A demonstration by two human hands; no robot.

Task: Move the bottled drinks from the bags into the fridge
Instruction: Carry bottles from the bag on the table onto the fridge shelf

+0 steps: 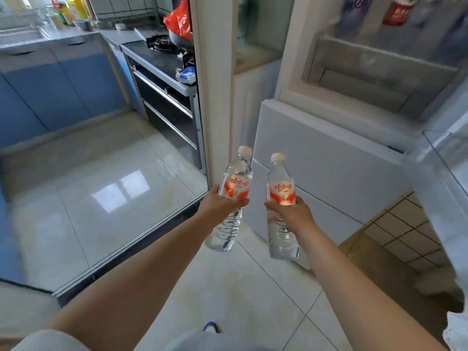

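My left hand (220, 205) grips a clear water bottle (234, 178) with a white cap and a red-and-white label, held upright around its middle. Beside it, my right hand (291, 211) grips a second, matching water bottle (279, 181), also upright. Both bottles are raised in front of the white fridge (329, 153). The fridge's upper compartment (374, 72) stands open at the upper right, with a pale drawer inside. The open fridge door (445, 173) with its clear shelf is at the far right. No bag is in view.
A white door frame (215, 84) stands just left of the fridge. Beyond it lies a kitchen with blue cabinets (58, 87), a gas stove (162, 44) and a red plastic bag (179, 20). Glossy pale tiles cover the floor (106, 193).
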